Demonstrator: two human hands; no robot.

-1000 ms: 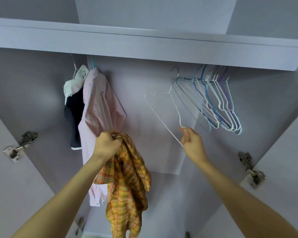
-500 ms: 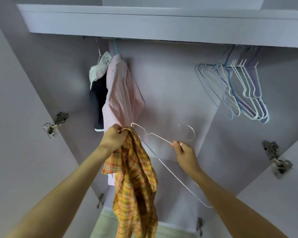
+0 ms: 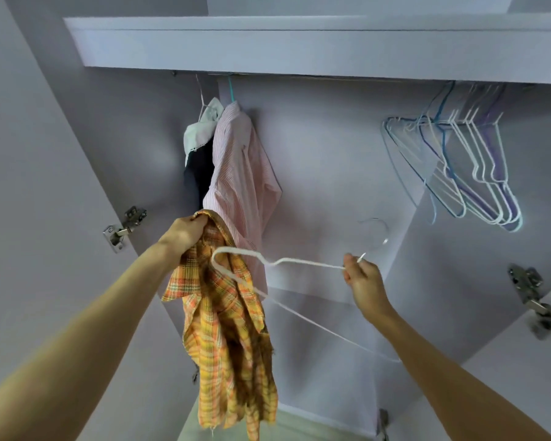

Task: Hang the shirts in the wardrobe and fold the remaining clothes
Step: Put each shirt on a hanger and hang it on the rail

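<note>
Head view, only one: left hand (image 3: 185, 232) fisted round the collar end of the yellow-orange plaid shirt (image 3: 229, 338), held up high so the rest of the cloth drops free below and the neck opening stays reachable, likely for threading. Right hand (image 3: 361, 278) pinches the white wire hanger (image 3: 299, 261) at its neck just under the hook, fingers curled on the wire; hook points up and right, away from the shirt, while the hanger's left shoulder loop lies right against the plaid cloth just below the left hand, looks aimed at getting into the collar or a sleeve, though whether it is inside the cloth I cannot tell. Hanger's bottom bar slants down to the right, blurred. Shirt sits mid-air in front of the open wardrobe (image 3: 315, 186), not yet on the rail, near the left end of the hanging space. Under the shelf (image 3: 299, 46), left end of the rail: pink striped shirt (image 3: 242, 173) on a hanger, a dark garment with white collar (image 3: 198, 154) just beside it, touching; done items by the look. Right end of the rail: bunch of spare hangers (image 3: 465, 173), blue, white, purple, well apart from the hung clothes. Door hinges on both side walls. Step in hand, my read: dressing the hanger, hanging comes after.
</note>
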